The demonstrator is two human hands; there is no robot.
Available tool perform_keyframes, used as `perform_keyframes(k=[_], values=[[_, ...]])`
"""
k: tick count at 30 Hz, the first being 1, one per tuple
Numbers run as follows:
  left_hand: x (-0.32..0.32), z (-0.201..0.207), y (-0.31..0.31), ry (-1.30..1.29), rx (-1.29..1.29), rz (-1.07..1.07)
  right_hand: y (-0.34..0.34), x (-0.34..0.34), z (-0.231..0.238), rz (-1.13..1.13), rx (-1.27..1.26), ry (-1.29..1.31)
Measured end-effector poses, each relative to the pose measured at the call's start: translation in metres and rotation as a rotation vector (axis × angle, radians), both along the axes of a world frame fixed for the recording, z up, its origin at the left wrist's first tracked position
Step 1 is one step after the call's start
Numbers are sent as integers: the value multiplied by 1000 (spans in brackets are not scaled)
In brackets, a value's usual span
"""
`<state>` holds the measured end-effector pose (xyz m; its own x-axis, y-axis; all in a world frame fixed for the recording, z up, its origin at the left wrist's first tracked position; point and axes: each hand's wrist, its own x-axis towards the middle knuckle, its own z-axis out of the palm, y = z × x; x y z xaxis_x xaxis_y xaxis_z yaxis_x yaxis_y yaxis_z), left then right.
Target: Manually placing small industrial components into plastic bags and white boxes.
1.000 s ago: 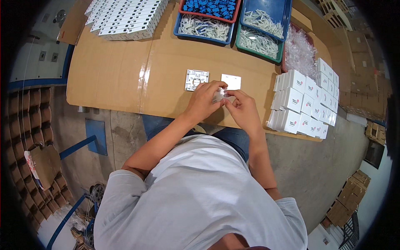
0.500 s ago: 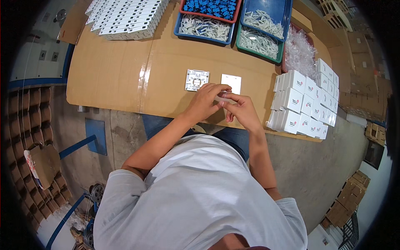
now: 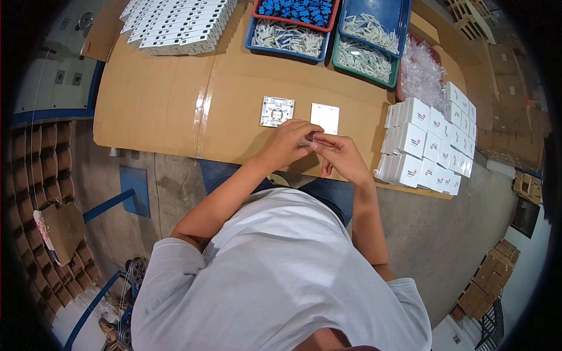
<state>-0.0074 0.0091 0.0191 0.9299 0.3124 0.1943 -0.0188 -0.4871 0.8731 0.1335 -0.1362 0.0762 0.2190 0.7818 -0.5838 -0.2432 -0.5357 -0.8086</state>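
My left hand (image 3: pixel 291 141) and my right hand (image 3: pixel 341 155) meet over the table's near edge, fingertips pinched close together. Between them is something small that looks partly see-through; my fingers cover most of it and I cannot make out its kind. Just beyond my left hand lies a square white plastic frame (image 3: pixel 277 112) with a round opening and clips inside. To its right, beyond my fingertips, a flat square white plate (image 3: pixel 325 119) rests on the cardboard top.
The cardboard-covered table (image 3: pixel 158 105) carries white boxes (image 3: pixel 181 26) at far left and stacked white boxes (image 3: pixel 424 146) at right. Along the back stand a red tray of blue parts (image 3: pixel 295 13), trays of small white pieces (image 3: pixel 287 40) and a bin of clear plastic bags (image 3: pixel 421 73).
My fingertips have drawn closer together, and my left hand has shifted down slightly, uncovering more of the white plate. The frame and plate stay put.
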Motion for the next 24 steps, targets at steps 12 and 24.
perform_keyframes(k=[12, 24], values=[[2, 0, -8, -26, -39, 41, 0, -7, 2, -31, 87, -72], [2, -1, -13, 54, -170, 123, -2, -14, 21, 3, 140, -653]])
